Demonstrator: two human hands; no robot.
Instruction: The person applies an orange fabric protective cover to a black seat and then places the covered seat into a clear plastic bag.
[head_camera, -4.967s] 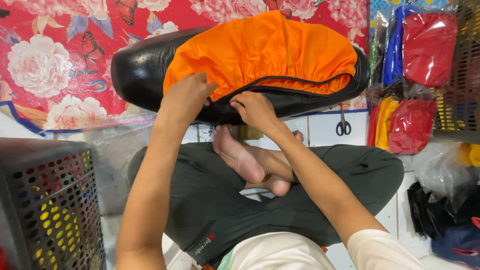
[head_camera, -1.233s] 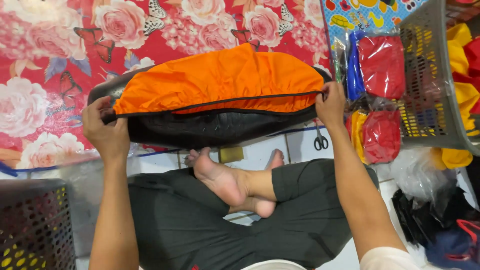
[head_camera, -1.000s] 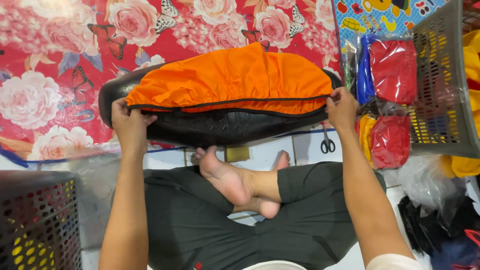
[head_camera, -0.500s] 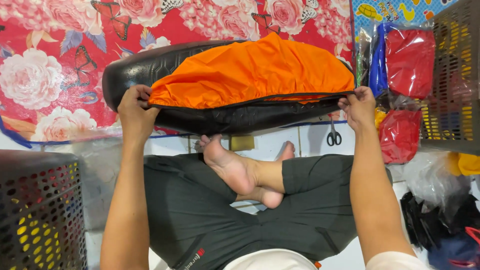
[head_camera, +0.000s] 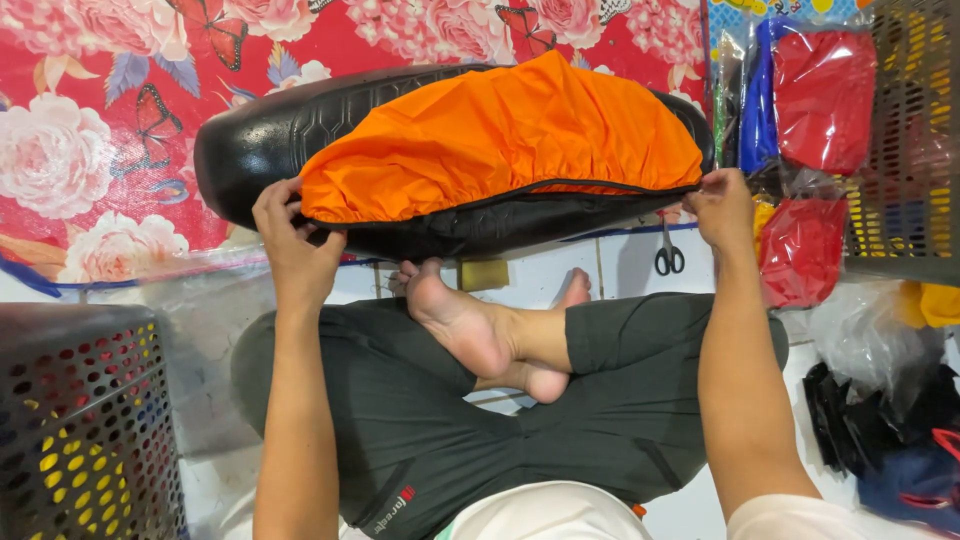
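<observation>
Since half a second ago, both hands sit slightly lower and the black seat (head_camera: 260, 150) shows more bare length at left. Left hand (head_camera: 295, 245): grip closed, fingers pinching the elastic hem of the orange cover (head_camera: 510, 135) at its left end. Right hand (head_camera: 722, 208): grip closed on the hem at the seat's right end. Cover lies stretched over most of the seat, held above crossed legs and bare feet (head_camera: 470, 325). Scissors (head_camera: 668, 255) on floor beyond; dark basket (head_camera: 80, 420) at left.
</observation>
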